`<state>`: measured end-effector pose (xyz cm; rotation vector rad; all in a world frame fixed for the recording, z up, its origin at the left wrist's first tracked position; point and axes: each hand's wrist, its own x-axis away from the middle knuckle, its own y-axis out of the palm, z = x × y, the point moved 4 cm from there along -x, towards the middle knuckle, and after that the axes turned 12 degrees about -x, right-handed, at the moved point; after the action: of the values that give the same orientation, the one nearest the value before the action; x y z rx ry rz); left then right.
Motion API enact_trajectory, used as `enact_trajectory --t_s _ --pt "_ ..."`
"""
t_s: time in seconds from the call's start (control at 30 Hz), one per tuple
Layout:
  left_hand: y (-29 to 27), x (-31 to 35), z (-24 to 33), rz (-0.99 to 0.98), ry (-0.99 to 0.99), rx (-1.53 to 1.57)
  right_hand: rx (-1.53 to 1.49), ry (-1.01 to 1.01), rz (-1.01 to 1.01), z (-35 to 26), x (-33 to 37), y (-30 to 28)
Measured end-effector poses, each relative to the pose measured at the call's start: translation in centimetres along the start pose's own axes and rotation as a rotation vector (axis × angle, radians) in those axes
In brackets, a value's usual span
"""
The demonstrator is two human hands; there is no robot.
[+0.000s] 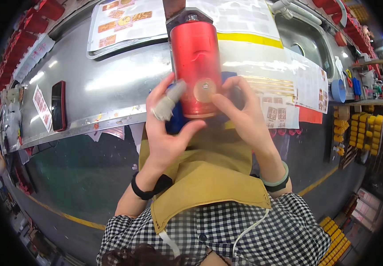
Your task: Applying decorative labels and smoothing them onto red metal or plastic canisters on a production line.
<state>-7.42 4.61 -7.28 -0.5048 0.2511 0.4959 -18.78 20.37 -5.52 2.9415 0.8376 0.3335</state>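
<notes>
A glossy red bottle point(195, 53) lies in front of me, its neck end pointing away and its base toward me. On its near part is a round gold sticker point(205, 90). My left hand point(165, 119) curves around the bottle's left side, thumb by the base. One of its fingers has a whitish wrap point(169, 103) and rests against the red surface. From the right, my right hand point(247, 113) closes on the bottle, thumb at the sticker's edge. Its fingertips are partly hidden. The bottle's neck end sits against a dark metal holder point(174, 8).
A tray point(95, 54) with gold and red stickers stands at the back. Left on the steel table point(112, 86) lie a phone point(58, 105) and a sticker strip point(42, 107). Right are sticker sheets point(281, 111), a sink point(315, 42) and a blue tape roll point(338, 90).
</notes>
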Motion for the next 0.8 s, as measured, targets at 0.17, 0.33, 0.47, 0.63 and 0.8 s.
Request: enact_trajectory --t_s 0.17,0.33,0.47,0.63,0.8 --pt "0.7 -0.1 1.6 0.161 0.387 -0.451 -0.148 0.102 -0.01 0.8 -0.1 -0.3" --pt "0.5 0.4 0.8 0.232 0.318 -0.426 -0.069 0.009 0.011 -0.3 -0.1 -0.4" --pt "0.8 0.7 0.3 0.266 0.169 -0.28 -0.063 -0.04 0.017 0.1 0.2 -0.5" --pt "1.2 1.0 0.3 0.18 0.234 -0.44 0.034 0.061 -0.015 -0.7 1.6 -0.6" --pt "1.1 0.6 2.0 0.142 0.315 -0.574 0.027 0.025 0.02 -1.5 2.1 -1.0"
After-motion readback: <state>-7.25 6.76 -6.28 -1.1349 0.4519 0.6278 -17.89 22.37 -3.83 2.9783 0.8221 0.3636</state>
